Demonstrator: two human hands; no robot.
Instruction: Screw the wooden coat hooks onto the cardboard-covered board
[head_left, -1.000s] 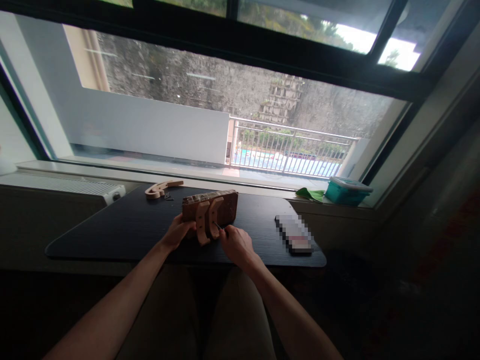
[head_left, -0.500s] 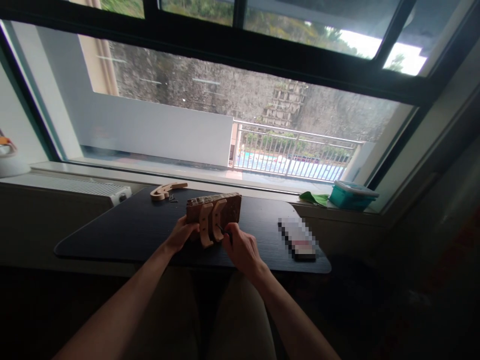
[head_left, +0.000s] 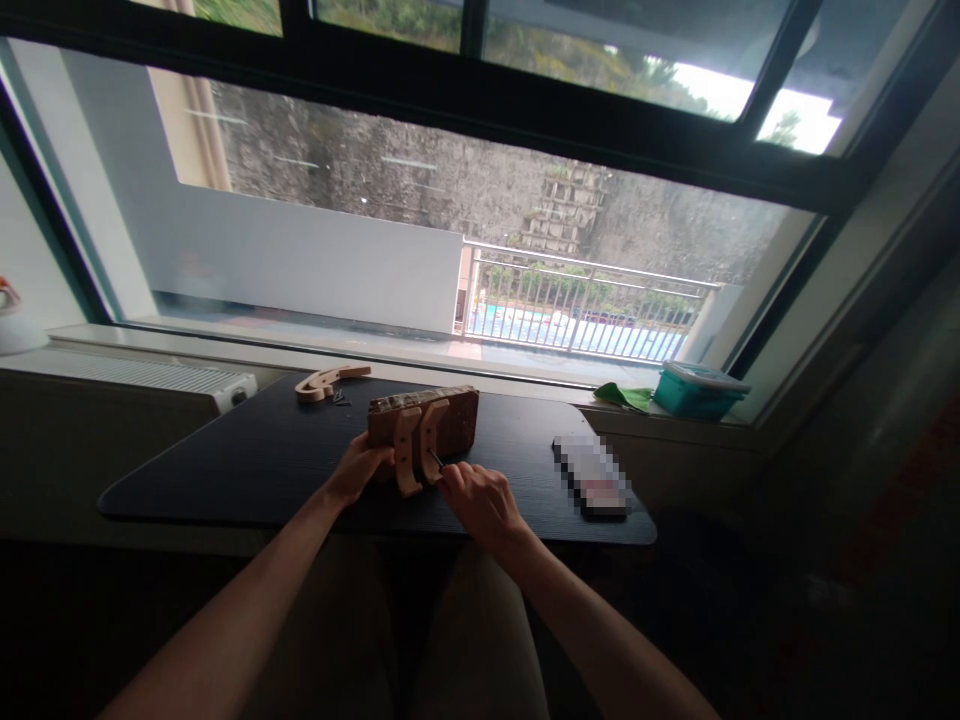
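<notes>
A brown wooden block [head_left: 463, 425] with a rough pale top edge stands tilted on the dark table. Two curved wooden pieces with dark holes, a left one [head_left: 406, 450] and a right one [head_left: 430, 440], lie against its near face. My left hand [head_left: 355, 470] grips the block at its lower left, the thumb beside the left curved piece. In my right hand [head_left: 480, 500] is a screwdriver [head_left: 437, 460], its thin shaft pointing at the lower part of the right curved piece. My fingers hide its handle.
Behind the block on the left lie another curved wooden piece [head_left: 330, 382] and several screws [head_left: 341, 398]. A phone-like slab [head_left: 592, 475], blurred out, rests on the right of the table [head_left: 225, 460]. A teal box [head_left: 699, 390] and green cloth [head_left: 624, 396] sit on the windowsill.
My right hand's fingers have shifted on the screwdriver, which stays at the right curved piece. My left hand keeps its hold on the block. The whole view has swayed slightly.
</notes>
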